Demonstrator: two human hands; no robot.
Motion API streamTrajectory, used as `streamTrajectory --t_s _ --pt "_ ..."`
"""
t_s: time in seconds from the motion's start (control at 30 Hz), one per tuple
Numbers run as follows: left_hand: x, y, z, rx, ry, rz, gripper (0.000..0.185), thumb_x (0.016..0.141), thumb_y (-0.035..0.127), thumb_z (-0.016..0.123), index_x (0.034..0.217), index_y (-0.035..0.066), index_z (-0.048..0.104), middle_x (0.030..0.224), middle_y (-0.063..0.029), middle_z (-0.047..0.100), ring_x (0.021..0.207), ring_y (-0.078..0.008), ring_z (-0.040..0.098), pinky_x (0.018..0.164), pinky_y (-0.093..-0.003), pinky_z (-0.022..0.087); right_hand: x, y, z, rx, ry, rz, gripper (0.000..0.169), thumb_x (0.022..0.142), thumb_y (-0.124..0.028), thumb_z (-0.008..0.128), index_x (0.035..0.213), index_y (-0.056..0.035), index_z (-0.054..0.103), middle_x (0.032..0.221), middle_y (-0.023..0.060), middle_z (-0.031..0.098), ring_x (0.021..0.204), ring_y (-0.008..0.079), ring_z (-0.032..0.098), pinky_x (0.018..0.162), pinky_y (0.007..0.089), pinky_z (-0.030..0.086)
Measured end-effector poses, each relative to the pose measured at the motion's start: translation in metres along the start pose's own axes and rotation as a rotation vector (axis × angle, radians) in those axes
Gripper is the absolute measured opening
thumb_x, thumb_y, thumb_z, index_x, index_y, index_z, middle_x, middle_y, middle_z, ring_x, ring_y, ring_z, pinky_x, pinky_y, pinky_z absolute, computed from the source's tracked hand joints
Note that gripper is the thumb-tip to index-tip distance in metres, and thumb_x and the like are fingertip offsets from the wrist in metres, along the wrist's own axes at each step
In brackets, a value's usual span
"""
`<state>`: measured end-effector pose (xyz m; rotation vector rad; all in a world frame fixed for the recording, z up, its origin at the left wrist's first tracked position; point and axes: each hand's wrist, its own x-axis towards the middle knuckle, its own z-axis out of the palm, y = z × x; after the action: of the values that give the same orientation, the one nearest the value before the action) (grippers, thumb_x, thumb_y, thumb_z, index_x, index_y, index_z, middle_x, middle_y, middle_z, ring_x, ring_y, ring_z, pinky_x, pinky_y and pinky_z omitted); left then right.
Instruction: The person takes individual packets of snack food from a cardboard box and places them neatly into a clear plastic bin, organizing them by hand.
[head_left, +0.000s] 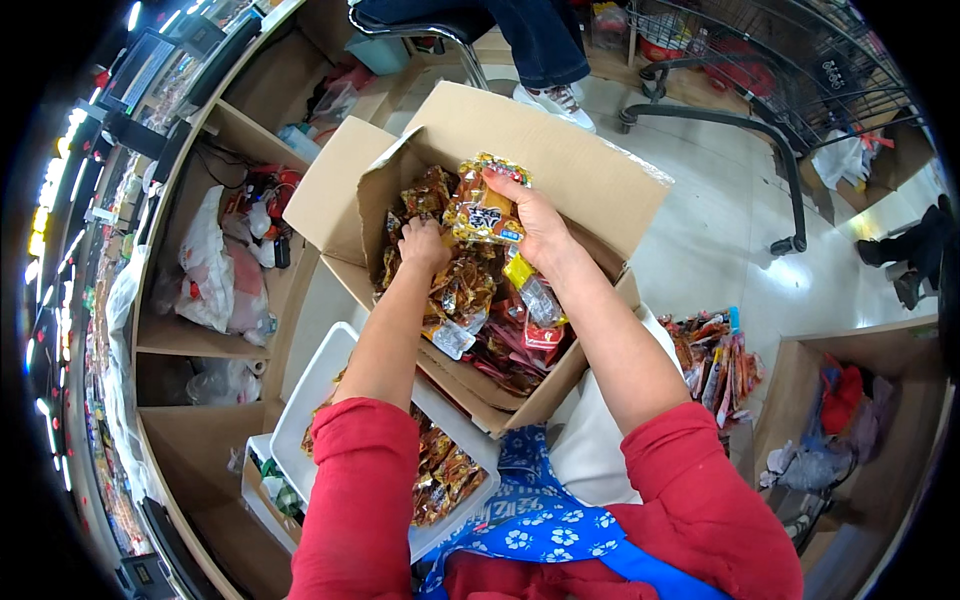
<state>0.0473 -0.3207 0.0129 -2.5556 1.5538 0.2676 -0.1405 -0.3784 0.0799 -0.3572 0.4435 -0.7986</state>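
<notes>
A large cardboard box (525, 112) stands before me with its flaps spread, filled with brown and gold snack packets (461, 281). One printed gold packet (484, 214) is pinched between thumb and fingers of my right hand (536, 225), above the contents. Down among the packets on the box's left side is my left hand (425, 244), fingers curled; whether it grips one is hidden. Red packets (517, 345) and a yellow-and-clear packet (536, 289) lie in the near part. A white plastic tub (326, 352) beneath my left arm contains similar brown packets (442, 472).
Wooden shelving (277, 345) with plastic bags (217, 270) runs along the left. A seated person's leg (544, 45) is beyond the box. A wire shopping cart (787, 82) stands far right. Bundled packets (712, 364) and an open wooden compartment (900, 352) are at right.
</notes>
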Motion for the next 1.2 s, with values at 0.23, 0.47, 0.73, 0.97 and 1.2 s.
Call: streamTrajectory --t_s 0.23,0.47,0.73,0.97,1.2 --pt "0.002 -0.001 0.023 -0.069 -0.044 0.128 0.052 0.074 0.029 0.073 0.115 0.006 0.051 0.113 -0.0166 0.061 0.106 -0.0331 0.058 0.089 -0.0413 0.048 -0.003 0.004 0.001 -0.016 0.001 -0.017 0.024 0.080 -0.016 0.073 0.097 -0.0012 0.065 0.088 0.0086 0.068 0.075 0.0177 0.066 0.067 0.0326 0.055" --pt "0.011 -0.011 -0.014 -0.411 0.178 0.020 0.028 0.086 0.021 0.053 0.098 -0.004 0.059 0.099 -0.0265 0.062 0.097 -0.0418 0.058 0.085 -0.0473 0.046 -0.007 -0.010 -0.002 -0.037 -0.031 0.009 0.027 0.083 -0.014 0.068 0.104 0.0009 0.061 0.095 0.0108 0.067 0.082 0.0202 0.066 0.075 0.0373 0.056" --pt "-0.053 0.013 -0.063 -1.621 -0.089 -0.017 0.040 0.100 0.039 0.034 0.118 0.006 0.050 0.106 -0.0047 0.058 0.087 -0.0122 0.057 0.071 -0.0292 0.051 -0.032 0.000 0.020 -0.431 -0.172 0.035 0.030 0.080 -0.018 0.073 0.104 -0.0018 0.063 0.094 0.0061 0.067 0.082 0.0140 0.064 0.072 0.0292 0.052" --pt "-0.114 0.027 -0.094 -1.544 -0.057 0.077 0.063 0.089 0.054 0.052 0.121 0.000 0.047 0.113 -0.0095 0.059 0.103 -0.0180 0.057 0.091 -0.0330 0.046 -0.048 0.013 0.028 -0.527 -0.307 -0.070 0.034 0.084 -0.026 0.069 0.106 -0.0016 0.060 0.098 0.0045 0.065 0.088 0.0108 0.060 0.079 0.0283 0.049" --pt "-0.155 0.035 -0.105 -1.414 -0.008 0.256 0.059 0.071 0.012 0.080 0.120 0.002 0.048 0.108 -0.0062 0.061 0.099 -0.0146 0.059 0.087 -0.0309 0.048 -0.065 0.040 0.011 -0.487 -0.256 -0.059 0.078 0.091 -0.055 0.047 0.140 -0.0022 0.018 0.132 0.0105 0.043 0.119 0.0170 0.044 0.100 0.0309 0.036"
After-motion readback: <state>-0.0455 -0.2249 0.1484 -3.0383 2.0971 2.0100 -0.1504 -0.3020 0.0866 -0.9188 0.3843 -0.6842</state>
